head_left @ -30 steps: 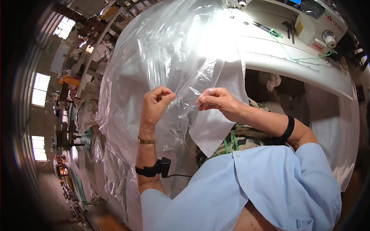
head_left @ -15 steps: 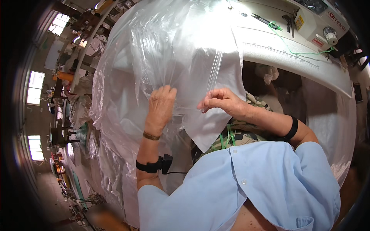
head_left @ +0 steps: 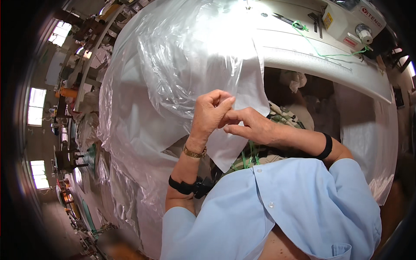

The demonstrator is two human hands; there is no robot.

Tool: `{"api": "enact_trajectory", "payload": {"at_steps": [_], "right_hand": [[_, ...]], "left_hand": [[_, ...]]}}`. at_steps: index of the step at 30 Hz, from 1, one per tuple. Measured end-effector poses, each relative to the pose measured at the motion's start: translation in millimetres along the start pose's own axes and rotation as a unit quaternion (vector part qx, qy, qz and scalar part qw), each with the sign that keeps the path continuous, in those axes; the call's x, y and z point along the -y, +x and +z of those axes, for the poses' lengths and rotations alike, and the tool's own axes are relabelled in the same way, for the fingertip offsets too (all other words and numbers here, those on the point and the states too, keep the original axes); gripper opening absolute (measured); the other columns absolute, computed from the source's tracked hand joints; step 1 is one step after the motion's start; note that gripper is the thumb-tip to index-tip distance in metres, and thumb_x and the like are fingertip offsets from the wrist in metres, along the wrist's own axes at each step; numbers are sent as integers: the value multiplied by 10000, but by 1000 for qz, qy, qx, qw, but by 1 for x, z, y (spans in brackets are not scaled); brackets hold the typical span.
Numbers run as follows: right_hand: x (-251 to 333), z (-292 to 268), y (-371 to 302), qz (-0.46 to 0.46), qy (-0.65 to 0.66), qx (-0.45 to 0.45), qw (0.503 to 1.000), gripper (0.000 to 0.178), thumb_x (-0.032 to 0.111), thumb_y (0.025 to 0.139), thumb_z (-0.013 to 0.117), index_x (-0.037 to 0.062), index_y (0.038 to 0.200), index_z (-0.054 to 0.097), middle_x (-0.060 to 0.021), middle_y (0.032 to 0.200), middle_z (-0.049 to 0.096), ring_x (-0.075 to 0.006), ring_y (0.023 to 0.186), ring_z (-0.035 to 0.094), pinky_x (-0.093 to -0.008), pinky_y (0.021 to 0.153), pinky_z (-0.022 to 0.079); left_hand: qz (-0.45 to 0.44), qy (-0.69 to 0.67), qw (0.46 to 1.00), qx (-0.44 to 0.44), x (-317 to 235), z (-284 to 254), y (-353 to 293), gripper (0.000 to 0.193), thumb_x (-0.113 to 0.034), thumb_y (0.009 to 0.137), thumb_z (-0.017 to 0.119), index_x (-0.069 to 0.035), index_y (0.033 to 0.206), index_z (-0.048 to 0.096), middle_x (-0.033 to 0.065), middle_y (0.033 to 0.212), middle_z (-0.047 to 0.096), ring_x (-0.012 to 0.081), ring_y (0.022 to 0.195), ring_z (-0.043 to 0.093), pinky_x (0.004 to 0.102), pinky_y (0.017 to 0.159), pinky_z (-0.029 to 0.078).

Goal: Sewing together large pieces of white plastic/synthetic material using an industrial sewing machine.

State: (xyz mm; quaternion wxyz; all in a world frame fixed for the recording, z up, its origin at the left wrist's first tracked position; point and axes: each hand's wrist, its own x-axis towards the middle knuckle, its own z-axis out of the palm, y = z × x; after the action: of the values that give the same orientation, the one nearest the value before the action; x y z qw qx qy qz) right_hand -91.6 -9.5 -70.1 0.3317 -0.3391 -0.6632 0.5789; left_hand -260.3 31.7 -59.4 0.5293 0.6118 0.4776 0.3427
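Note:
A large sheet of thin clear plastic film lies in shiny wrinkles over white sheeting that hangs toward my lap. My left hand is closed in a pinch at the film's near edge, thumb against the fingers. Right beside it, my right hand has its fingers curled at the same edge, the fingertips partly hidden behind the left hand. Below both hands hangs a pointed white corner of the sheeting.
On the right stands a white sewing machine on a pale table with a printed ruler edge. Scissors, a small black tool and green string lie there. Crumpled plastic shows beneath the table edge. Shelving and windows line the left.
My left hand has moved right and now meets my right hand. The tight folds that ran up from both hands have slackened, and the film has shifted.

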Motion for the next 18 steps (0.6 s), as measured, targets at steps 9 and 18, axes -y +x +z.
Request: {"api": "enact_trajectory", "payload": {"at_steps": [9,18], "right_hand": [[-58,-41,-25,-59,-226,-419,878,386,172,799,763,16,1075,543,-103,973,543,-238,866,554,-355,792,480],[-108,-45,-22,8,-223,-424,878,263,200,892,689,-11,988,566,-48,860,517,-158,723,511,-308,697,478]], "left_hand": [[160,179,967,-83,-2,14,-19,119,-114,996,561,-8,1050,571,15,629,621,78,582,597,258,524,445],[281,365,880,-115,-12,24,-19,52,-74,951,587,-25,965,595,83,654,581,249,557,578,341,541,445]]}}
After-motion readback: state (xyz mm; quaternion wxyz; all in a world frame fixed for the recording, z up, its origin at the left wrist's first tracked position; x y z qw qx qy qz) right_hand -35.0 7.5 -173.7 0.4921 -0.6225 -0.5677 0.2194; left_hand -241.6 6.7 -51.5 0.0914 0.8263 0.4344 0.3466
